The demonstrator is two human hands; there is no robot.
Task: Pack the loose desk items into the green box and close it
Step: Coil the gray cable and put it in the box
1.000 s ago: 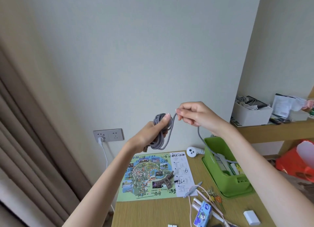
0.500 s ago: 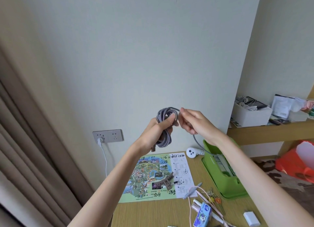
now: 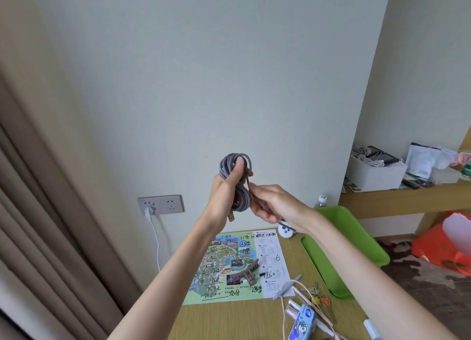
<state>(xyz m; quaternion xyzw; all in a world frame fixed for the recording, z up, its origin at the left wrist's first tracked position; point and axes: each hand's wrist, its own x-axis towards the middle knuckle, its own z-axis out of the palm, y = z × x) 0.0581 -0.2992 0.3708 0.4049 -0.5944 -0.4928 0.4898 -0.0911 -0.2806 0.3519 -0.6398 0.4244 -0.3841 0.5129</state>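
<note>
Low beside the cable coil point(image 3: 241, 199) — right hand point(image 3: 277, 205) has dropped.

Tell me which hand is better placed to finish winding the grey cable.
Probably the right hand: its fingers pinch the free end of the grey cable, whose coil the left hand grips.

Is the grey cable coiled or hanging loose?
Coiled. The grey cable sits looped in the left hand; the right hand pinches its short tail.
</note>
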